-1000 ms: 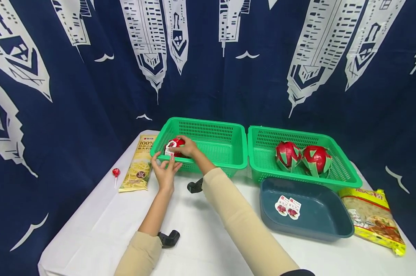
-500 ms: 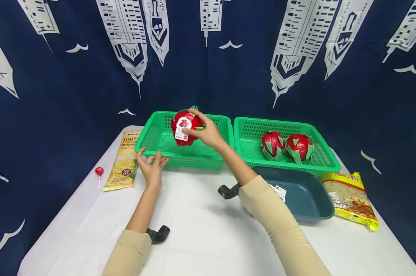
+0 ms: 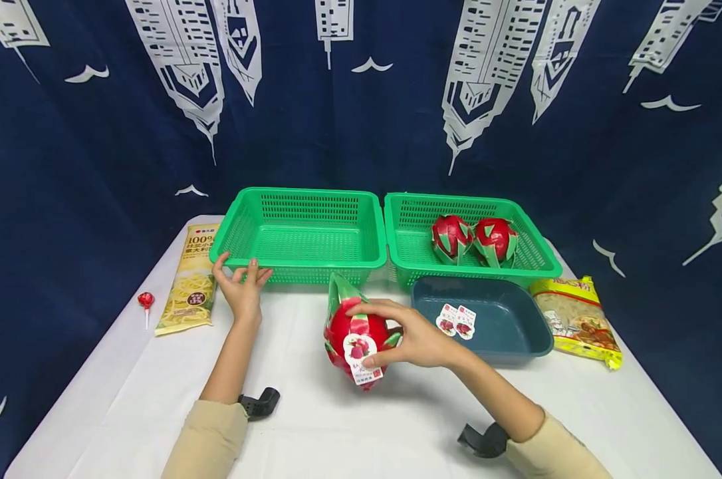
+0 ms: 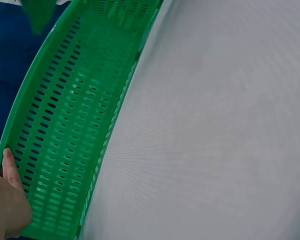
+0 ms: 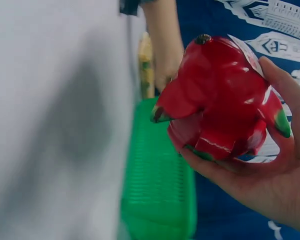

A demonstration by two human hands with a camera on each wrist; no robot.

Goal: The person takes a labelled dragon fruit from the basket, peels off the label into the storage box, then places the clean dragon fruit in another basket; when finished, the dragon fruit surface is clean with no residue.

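My right hand (image 3: 417,336) holds a red dragon fruit (image 3: 358,326) with green scales above the white table, in front of the left green basket (image 3: 301,269). The thumb lies over a white fruit-picture tag (image 3: 361,356) on its side. In the right wrist view, the fingers curl under the dragon fruit (image 5: 220,100). My left hand (image 3: 241,293) grips the front left rim of that basket. From the left wrist, one finger (image 4: 11,170) presses the outer wall and the others are mostly hidden. Two more dragon fruits (image 3: 451,236) lie in the right green basket (image 3: 411,233).
A blue-grey tub (image 3: 504,319) with two tags inside stands before the right basket. A yellow food bag (image 3: 576,319) lies right of it. At the left are a pasta packet (image 3: 187,286) and a red lollipop (image 3: 146,301). A dark patterned curtain (image 3: 277,146) hangs behind.
My right hand has lifted the dragon fruit out of the left basket and brought it right and toward me. My left hand has stayed at the basket's rim. The head view has shifted rightward.
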